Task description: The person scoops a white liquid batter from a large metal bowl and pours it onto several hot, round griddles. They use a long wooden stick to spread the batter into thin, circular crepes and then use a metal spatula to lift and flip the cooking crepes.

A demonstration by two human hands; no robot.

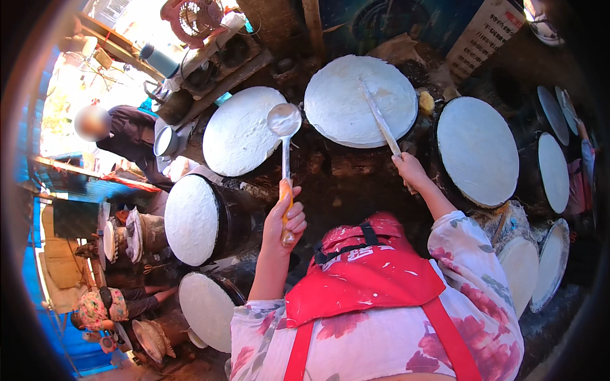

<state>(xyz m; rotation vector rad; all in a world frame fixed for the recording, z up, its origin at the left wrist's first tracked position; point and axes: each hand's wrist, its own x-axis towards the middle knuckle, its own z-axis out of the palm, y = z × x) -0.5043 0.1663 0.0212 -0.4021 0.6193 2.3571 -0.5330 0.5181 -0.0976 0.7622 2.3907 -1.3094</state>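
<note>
My left hand [276,224] grips the orange-yellow handle of a metal ladle [285,159]. Its whitish bowl is raised and overlaps the edge of a round griddle [243,135] covered with white batter. In my right hand [411,172] is a long, flat, batter-coated stick [379,114]. The stick reaches across another round griddle [333,102], whose white layer has a slightly darker patch near the stick's far end. Whether the stick touches the batter cannot be told. To the right of my right hand stands a further griddle [479,152] with a smooth white surface.
More white-covered griddles on dark drum stoves [193,221] curve around me on both sides. Round lids [553,266] lean at the right. A pot [166,141] and a pink fan [193,19] stand at the upper left. Two people are at the left, one in dark clothing [131,133].
</note>
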